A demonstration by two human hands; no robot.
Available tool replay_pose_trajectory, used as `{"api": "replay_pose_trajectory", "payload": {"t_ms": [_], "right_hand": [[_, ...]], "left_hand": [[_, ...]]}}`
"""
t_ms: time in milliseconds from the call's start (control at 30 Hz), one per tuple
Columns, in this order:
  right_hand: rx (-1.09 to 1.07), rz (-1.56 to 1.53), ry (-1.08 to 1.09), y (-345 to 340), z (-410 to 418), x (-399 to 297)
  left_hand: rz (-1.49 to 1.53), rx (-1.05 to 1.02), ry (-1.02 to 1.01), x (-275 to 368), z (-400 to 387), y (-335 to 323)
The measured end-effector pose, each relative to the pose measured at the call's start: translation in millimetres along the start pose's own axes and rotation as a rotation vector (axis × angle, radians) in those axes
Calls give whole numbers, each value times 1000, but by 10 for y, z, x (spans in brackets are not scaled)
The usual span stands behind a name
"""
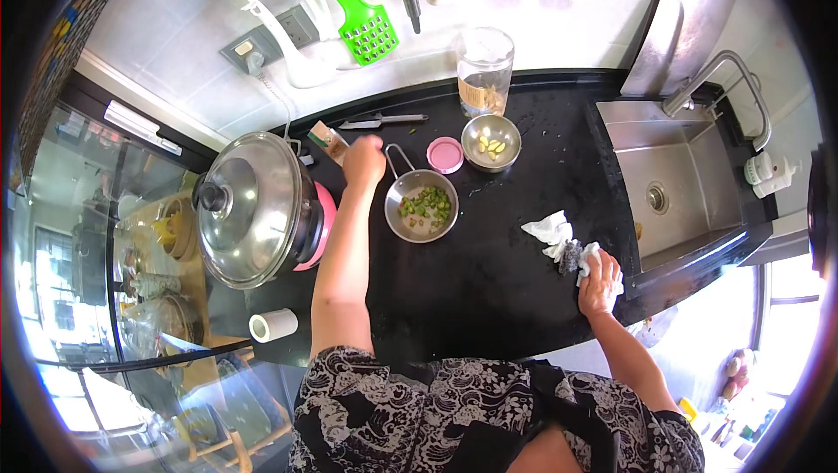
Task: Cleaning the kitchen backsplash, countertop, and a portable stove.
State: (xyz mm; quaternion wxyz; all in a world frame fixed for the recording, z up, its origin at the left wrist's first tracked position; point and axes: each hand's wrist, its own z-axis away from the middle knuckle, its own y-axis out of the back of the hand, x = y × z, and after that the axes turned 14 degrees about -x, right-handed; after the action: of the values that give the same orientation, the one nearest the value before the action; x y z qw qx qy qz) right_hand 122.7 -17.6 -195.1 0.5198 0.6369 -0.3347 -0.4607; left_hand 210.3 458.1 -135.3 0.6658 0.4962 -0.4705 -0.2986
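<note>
My left hand (365, 160) is closed around the end of a small packet (328, 142), beside the handle of a steel bowl (421, 206) of chopped green vegetable pieces. On the black countertop near the sink, my right hand (600, 284) presses on a crumpled white paper towel (588, 257). Touching that paper is a dark steel-wool scourer (570, 257), with another crumpled white paper (548, 229) beside it. A second steel bowl (491, 142) holds several peeled garlic cloves. Next to it lies a pink lid (444, 155), and behind stands a clear jar (485, 72).
An electric pot with a domed lid (247, 208) stands at the left, a paper roll (273, 326) in front of it. A knife (384, 121) lies at the back. The sink (674, 172) is at the right. A green grater (367, 33) hangs on the wall.
</note>
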Motion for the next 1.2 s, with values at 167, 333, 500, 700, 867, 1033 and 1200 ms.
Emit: {"api": "replay_pose_trajectory", "payload": {"t_ms": [167,333,500,700,867,1033,1200], "right_hand": [[15,-4,-16,-21,-22,-15],[14,-17,-34,17,-25,-20],[48,-28,-8,13,-22,-9],[43,-31,-18,54,19,-10],[55,-20,-8,44,9,-9],[16,-31,-18,71,12,-34],[38,-39,-6,29,4,-14]], "left_hand": [[-129,66,-177,32,-714,-344],[-498,-164,-106,138,-930,-384],[-547,70,-263,106,-756,-396],[-97,426,-549,591,-414,70],[385,708,-576,1178,44,704],[694,737,-432,1384,-130,1436],[675,639,-258,1349,-297,1561]]}}
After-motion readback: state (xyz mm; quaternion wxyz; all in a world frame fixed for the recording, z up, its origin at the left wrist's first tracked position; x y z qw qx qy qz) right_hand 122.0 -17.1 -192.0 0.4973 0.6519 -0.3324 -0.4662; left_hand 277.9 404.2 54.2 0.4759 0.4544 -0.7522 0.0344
